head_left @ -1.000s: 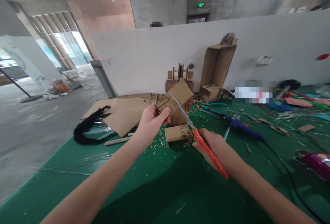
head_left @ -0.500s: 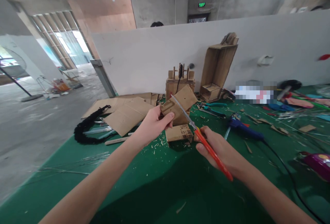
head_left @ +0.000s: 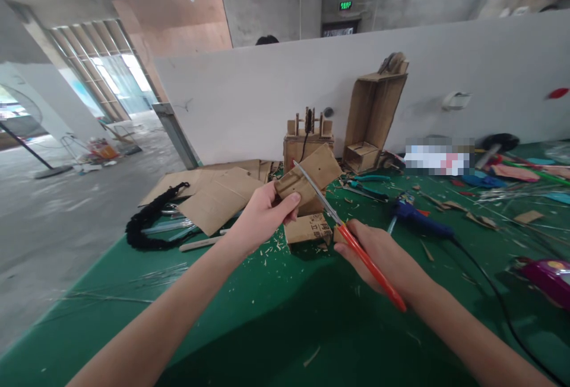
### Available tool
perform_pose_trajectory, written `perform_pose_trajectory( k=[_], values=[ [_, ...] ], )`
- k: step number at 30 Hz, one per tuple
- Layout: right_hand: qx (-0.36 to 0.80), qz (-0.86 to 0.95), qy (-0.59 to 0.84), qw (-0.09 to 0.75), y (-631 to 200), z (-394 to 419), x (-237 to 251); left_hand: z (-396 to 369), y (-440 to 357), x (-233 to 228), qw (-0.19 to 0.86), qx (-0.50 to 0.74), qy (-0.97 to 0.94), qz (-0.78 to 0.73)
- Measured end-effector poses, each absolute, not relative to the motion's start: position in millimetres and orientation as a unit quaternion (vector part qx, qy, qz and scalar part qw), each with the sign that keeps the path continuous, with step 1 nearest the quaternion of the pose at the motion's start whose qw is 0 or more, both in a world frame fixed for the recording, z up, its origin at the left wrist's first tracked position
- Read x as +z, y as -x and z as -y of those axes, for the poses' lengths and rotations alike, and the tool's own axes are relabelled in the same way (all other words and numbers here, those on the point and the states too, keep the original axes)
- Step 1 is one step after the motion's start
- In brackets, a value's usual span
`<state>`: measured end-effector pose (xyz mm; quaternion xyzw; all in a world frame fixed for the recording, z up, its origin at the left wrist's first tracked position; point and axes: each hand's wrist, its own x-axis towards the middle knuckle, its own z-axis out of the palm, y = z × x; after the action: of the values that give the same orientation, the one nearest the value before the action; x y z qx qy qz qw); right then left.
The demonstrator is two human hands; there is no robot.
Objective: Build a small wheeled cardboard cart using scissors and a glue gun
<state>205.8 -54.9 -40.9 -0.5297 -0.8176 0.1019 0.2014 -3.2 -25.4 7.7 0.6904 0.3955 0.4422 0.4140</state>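
My left hand (head_left: 269, 213) pinches the near-left end of a small cardboard piece (head_left: 324, 168), thumb on top. A small dark hole shows in the cardboard. My right hand (head_left: 367, 250) is closed around the red handle of a pair of scissors (head_left: 371, 268). The scissor blades point up and left and lie across the cardboard; whether they bite into it I cannot tell. Below the piece, a small printed cardboard box (head_left: 307, 231) sits on the green table (head_left: 249, 327). Right behind it stands a cardboard structure (head_left: 291, 148) with upright tabs and a black cord.
A tall open cardboard box (head_left: 376, 111) leans by the white partition (head_left: 240, 96). Flat cardboard sheets (head_left: 218, 200) and a black fuzzy coil (head_left: 142, 227) lie left. Pliers (head_left: 367, 188), a blue glue gun (head_left: 421, 219) with its cord and a purple object (head_left: 545, 277) lie right.
The scissor blades look slightly wider apart, with the red handle swung a little outward. The whole view has shifted slightly; my left hand keeps its hold on the cardboard.
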Motion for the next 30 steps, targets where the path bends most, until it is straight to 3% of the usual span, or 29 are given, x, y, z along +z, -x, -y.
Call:
perform_pose_trajectory(
  k=[12, 17, 23, 30],
  values=[
    [0.045, 0.819, 0.54, 0.189, -209.8, 53.6, -42.1, 24.1, 2.6, 0.9, 0.49, 0.467, -0.64, -0.363],
    [0.075, 0.799, 0.545, 0.243, -211.4, 50.1, -43.7, 20.2, 4.3, 0.2, 0.514, 0.497, -0.615, -0.333],
    [0.052, 0.763, 0.562, 0.315, -223.9, 40.3, -47.5, 14.6, 4.6, -5.2, 0.45, 0.488, -0.635, -0.395],
    [0.087, 0.634, 0.651, 0.41, -231.1, 28.4, -43.4, 18.5, 6.2, -12.4, 0.329, 0.368, -0.766, -0.413]
  ],
)
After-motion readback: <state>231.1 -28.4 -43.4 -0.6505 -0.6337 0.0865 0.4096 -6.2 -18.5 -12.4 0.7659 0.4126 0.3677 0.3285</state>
